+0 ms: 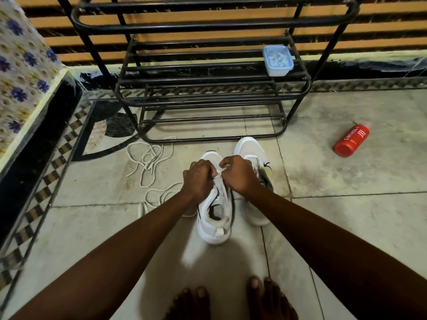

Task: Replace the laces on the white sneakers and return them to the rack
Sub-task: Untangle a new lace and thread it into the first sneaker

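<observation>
Left hand (pixel 198 179), right hand (pixel 238 174) on sneaker (pixel 211 233)

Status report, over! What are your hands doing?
Left hand grip, right hand grip pinching white lace on near white sneaker. Loose white laces on tiled floor, left.

The left hand (pixel 198 179) and right hand (pixel 239 174) are curling over the eyelets of the near sneaker (pixel 216 225), hiding what they are pinching. The right forearm (pixel 288 211) is covering part of the far sneaker (pixel 250 146). The top edge is cutting off the rack (pixel 208 26).
</observation>
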Motion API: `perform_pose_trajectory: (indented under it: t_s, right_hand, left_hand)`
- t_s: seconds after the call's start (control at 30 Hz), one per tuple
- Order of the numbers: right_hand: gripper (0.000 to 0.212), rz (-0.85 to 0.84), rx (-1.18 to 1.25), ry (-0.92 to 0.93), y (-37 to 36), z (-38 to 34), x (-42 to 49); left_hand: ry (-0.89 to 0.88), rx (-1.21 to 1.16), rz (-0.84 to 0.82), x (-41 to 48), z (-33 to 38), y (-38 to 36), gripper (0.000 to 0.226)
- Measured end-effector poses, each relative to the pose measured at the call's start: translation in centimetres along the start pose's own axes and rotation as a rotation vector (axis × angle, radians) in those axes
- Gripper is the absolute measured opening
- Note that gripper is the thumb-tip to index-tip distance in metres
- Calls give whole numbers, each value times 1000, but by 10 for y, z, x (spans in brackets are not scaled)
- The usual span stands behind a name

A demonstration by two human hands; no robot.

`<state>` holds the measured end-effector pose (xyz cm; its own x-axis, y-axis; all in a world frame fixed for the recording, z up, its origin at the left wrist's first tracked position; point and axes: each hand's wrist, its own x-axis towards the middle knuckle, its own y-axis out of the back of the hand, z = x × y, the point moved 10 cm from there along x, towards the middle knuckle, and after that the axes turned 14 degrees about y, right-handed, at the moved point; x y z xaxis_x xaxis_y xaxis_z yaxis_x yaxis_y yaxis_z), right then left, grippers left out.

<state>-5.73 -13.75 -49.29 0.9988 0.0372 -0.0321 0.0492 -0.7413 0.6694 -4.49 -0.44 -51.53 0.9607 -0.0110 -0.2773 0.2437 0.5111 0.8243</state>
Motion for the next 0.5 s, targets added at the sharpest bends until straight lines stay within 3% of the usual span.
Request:
perform_pose_trajectory:
  t_s: [0.4, 0.5]
  right_hand:
    - [16, -274, -559, 333, -23, -37, 13]
    - [22, -166, -742, 442, -6, -54, 10]
  left_hand:
    - [-109, 62, 68, -6, 5, 4, 32]
    - [-124, 82, 82, -8, 5, 2, 24]
